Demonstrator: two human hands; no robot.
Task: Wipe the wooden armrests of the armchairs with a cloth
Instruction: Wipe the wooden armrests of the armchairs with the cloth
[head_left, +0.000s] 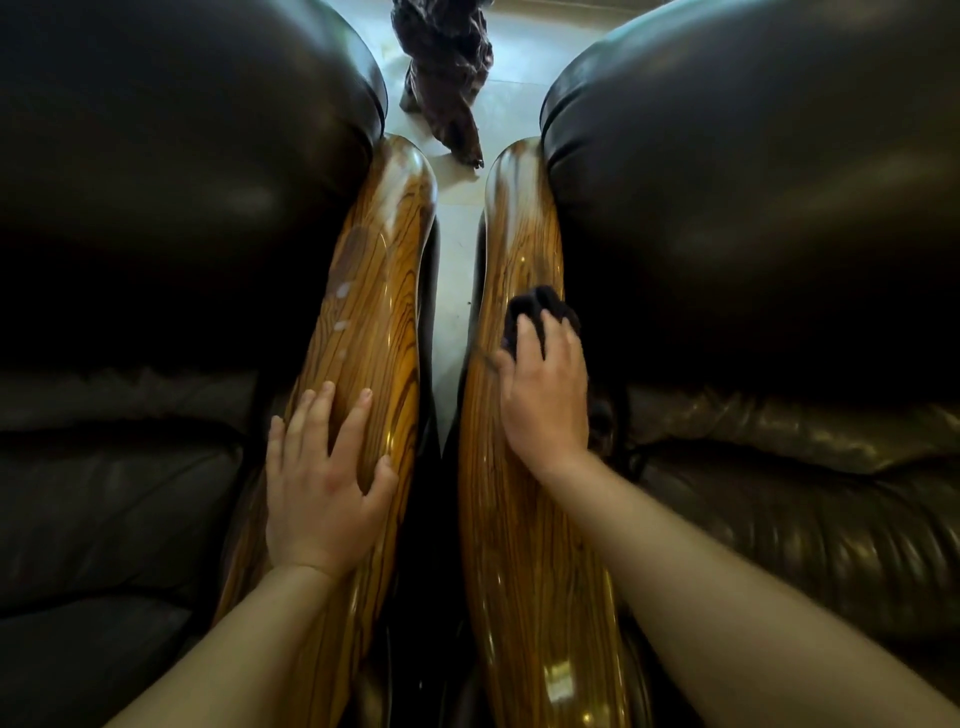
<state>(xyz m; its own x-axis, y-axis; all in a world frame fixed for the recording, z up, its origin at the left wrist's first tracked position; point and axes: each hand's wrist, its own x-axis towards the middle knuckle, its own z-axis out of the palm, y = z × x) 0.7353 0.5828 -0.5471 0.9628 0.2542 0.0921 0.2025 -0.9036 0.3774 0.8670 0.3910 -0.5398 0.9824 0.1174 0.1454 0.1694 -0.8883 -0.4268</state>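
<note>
While the left hand (324, 486) lay flat with fingers spread, grasping nothing, on the glossy, striped-grain left armrest (371, 291) at lower centre-left, the right hand (545, 397) pressed a bunched dark cloth (535, 312) onto the curved, polished right armrest (519, 249) at mid-frame. Puffy dark leather cushions (753, 208) flanked both armrests, and a gnarled dark wooden carving (447, 62) stood on the pale floor at top centre.

We see two armrests of glossy, lacquered striped wood, the left armrest (374, 291) marked with dull pale smudges, the right armrest (519, 244) mirror-bright. Dark, smooth leather with a soft sheen covers both armchairs (753, 182). The black cloth (535, 312) looks matt and nubby, the pale floor (452, 223) polished.
</note>
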